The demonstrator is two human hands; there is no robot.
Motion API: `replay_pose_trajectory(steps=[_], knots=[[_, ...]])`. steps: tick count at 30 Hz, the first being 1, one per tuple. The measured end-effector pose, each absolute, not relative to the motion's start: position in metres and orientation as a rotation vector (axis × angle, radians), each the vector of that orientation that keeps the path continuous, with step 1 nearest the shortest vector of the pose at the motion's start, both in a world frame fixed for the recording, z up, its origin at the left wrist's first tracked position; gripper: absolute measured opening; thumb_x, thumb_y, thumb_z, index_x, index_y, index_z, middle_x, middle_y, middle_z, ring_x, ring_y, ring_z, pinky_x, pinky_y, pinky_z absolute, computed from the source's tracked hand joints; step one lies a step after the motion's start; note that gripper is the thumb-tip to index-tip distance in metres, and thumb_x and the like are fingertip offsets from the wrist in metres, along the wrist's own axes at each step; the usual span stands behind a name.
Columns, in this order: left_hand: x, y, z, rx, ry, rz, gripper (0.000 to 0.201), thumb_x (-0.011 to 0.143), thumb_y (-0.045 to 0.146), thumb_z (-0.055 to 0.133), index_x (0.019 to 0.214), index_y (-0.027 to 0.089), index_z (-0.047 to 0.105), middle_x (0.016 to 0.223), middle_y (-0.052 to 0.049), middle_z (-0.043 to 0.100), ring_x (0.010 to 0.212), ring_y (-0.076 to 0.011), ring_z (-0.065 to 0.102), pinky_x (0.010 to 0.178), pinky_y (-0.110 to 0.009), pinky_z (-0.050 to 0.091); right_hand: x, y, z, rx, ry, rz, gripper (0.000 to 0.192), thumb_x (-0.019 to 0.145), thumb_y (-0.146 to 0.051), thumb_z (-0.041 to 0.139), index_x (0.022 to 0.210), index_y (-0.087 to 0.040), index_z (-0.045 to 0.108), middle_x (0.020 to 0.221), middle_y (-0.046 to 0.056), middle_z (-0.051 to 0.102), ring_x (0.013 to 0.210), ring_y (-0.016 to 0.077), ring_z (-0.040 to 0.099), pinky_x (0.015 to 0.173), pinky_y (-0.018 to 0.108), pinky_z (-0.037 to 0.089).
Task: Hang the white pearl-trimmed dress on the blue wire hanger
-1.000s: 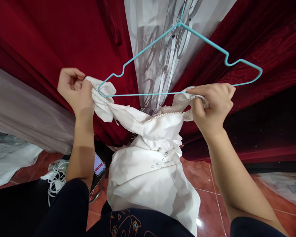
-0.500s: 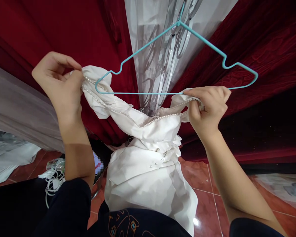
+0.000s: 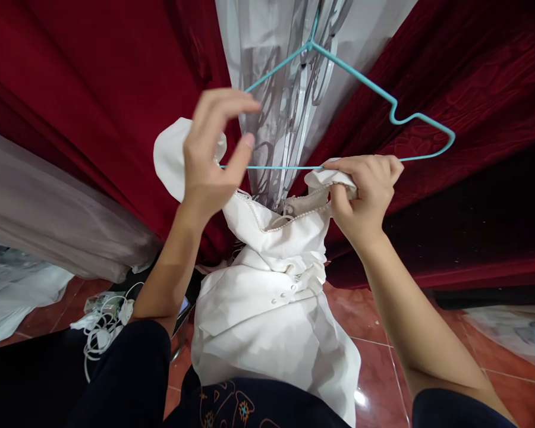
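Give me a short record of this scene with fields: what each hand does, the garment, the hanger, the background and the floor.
left hand: open, fingers spread, in front of the hanger's left end
right hand: shut on the white garment's pearl-trimmed edge
white garment: hangs down, left shoulder draped on the hanger
hanger: teal wire, hooked above
background: dark red curtains, silver-patterned cloth
floor: red tiles, white cables at left

A white pearl-trimmed dress hangs bunched below a tilted teal wire hanger, its shoulder looped over the hanger's bar.
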State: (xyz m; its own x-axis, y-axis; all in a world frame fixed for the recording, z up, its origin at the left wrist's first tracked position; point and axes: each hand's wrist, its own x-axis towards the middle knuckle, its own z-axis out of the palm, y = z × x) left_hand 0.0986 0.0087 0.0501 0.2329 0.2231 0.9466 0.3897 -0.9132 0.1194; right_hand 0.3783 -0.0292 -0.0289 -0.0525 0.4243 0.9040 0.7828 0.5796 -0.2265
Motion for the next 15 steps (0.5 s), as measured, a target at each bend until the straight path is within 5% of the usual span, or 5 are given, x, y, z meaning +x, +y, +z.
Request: replay_pose_trajectory(steps=[5,9,12,15], knots=[[0.137,-0.021,0.021,-2.769,-1.076,-1.145,0.042,0.111,0.015,0.040,0.138,0.026,0.071,0.133,-0.006,0.075,0.123,-0.0241,0.070,0.110,-0.044,0.053,0.376,-0.028,-0.032,-1.043,-1.669,-0.366,0.029,0.096,-0.020,0.051,0.110,-0.031,0.073,0.106,0.004,0.079,0.100,0.0250,0.070,0.104,0.054,0.045],[0.141,-0.018,0.012,-2.769,-1.175,-1.175,0.055,0.101,-0.001,0.038,0.132,0.023,0.077,0.126,-0.004,0.080,0.112,-0.0219,0.072,0.103,-0.040,0.050,0.381,-0.033,-0.035,-0.908,-1.670,-0.360,0.034,0.097,-0.016,0.050,0.116,-0.033,0.073,0.112,0.006,0.077,0.112,0.0284,0.071,0.113,0.060,0.045],[0.139,-0.018,0.016,-2.781,-1.186,-1.253,0.057,0.099,-0.003,0.040,0.130,0.024,0.079,0.120,-0.002,0.081,0.109,-0.0208,0.072,0.100,-0.038,0.049,0.408,-0.030,-0.039,-0.819,-1.401,-0.552,0.025,0.084,-0.021,0.064,0.105,-0.026,0.076,0.100,0.011,0.067,0.102,0.0299,0.065,0.090,0.051,0.050],[0.137,-0.020,0.019,-2.816,-1.198,-1.271,0.057,0.097,-0.004,0.041,0.128,0.024,0.080,0.117,-0.001,0.081,0.106,-0.0204,0.072,0.098,-0.038,0.048,0.460,-0.019,-0.034,-0.852,-1.084,-0.642,0.028,0.066,-0.028,0.076,0.090,-0.023,0.064,0.085,0.006,0.050,0.077,0.0197,0.048,0.074,0.044,0.037]])
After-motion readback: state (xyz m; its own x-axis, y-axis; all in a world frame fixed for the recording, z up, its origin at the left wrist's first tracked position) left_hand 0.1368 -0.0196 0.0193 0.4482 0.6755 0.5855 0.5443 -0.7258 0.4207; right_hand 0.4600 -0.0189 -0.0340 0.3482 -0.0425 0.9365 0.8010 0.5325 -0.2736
